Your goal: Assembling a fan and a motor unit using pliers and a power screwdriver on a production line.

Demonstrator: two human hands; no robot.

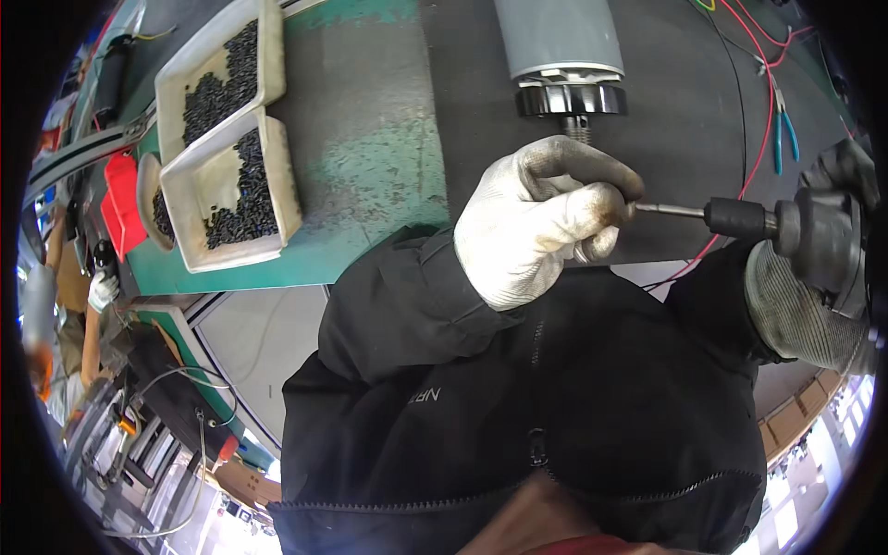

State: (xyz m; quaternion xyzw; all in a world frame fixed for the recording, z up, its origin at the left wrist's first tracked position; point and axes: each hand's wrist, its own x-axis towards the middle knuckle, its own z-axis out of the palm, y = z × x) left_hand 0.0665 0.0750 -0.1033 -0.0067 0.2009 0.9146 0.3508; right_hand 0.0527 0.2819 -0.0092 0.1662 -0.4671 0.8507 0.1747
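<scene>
Both hands wear gloves, one pale and one grey knit. Nearest the body, the left hand (536,222) is curled almost closed, its fingertips (606,199) pinched around the tip of the driver bit (668,211), apparently holding something small there that cannot be made out. The right hand (805,305) is wrapped around the power screwdriver (819,227), a single dark tool lying level and pointing left, its chuck and bit reaching straight into the left hand's pinch; how tightly those fingers close is partly cut off at the picture's edge.

Just beyond the left hand stands one grey cylinder (558,42) with a black ribbed collar (571,97) and a threaded stub (575,129) poking toward the knuckles, on a dark mat (666,111) over the green workbench (370,139).

Farther left on the bench sit two pale rectangular trays (268,180), touching end to end, each holding a heap of small black screws (240,190). Beside them is one round dish (148,199) with more of the same, and one red bin (120,199).

At the far right of the mat lie one pair of blue-handled pliers (784,134) and thin red wires (763,120).
</scene>
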